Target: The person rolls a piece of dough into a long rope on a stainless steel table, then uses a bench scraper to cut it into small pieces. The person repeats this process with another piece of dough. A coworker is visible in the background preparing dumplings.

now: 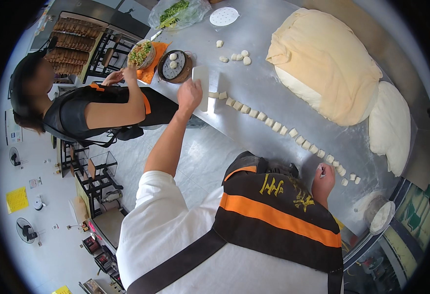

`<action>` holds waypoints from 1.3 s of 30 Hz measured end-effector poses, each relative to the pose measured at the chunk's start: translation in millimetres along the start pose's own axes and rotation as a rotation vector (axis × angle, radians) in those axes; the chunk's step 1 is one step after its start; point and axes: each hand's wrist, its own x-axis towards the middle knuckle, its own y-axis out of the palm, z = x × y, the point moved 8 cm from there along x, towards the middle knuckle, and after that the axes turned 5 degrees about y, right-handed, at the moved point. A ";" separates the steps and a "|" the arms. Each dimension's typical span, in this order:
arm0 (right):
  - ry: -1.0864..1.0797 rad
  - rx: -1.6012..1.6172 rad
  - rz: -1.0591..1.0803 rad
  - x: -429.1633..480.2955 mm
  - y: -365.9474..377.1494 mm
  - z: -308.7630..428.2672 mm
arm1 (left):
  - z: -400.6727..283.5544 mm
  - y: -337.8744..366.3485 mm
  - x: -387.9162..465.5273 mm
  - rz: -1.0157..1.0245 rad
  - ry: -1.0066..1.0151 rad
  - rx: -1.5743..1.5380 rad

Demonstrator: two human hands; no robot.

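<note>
My left hand grips a flat, pale rectangular cutter, a dough scraper or a cleaver, which stands at the upper left end of a row of cut dough pieces. That row runs diagonally across the metal table. My right hand, with curled, floury fingers, rests by the row's lower right end; whether anything is inside it cannot be seen. Several loose dough pieces lie farther up. A large dough mass under a cream cloth and a smaller dough lump sit at the right.
A co-worker stands at the left, hands beside a bowl of chopped filling on an orange cloth. A bamboo steamer holds two buns. Beyond are a bag of chopped greens and perforated liners. A flour container is at lower right.
</note>
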 end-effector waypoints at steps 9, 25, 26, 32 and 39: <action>-0.063 -0.027 0.004 7.0 -2.3 11.6 | 9.1 31.5 -33.6 0.051 -0.078 0.019; -0.032 -0.033 0.006 9.0 -17.1 -7.8 | 73.2 -15.1 -18.6 0.060 -0.143 0.148; -0.031 -0.037 0.009 7.9 -17.3 -9.1 | 73.2 -11.1 -23.2 0.090 -0.113 0.146; -0.080 -0.023 0.057 12.0 -5.5 14.5 | 58.2 -4.0 -64.2 0.275 0.047 0.131; -0.262 0.062 0.254 20.9 62.1 82.2 | 27.9 -3.6 -163.3 0.313 -0.111 -0.136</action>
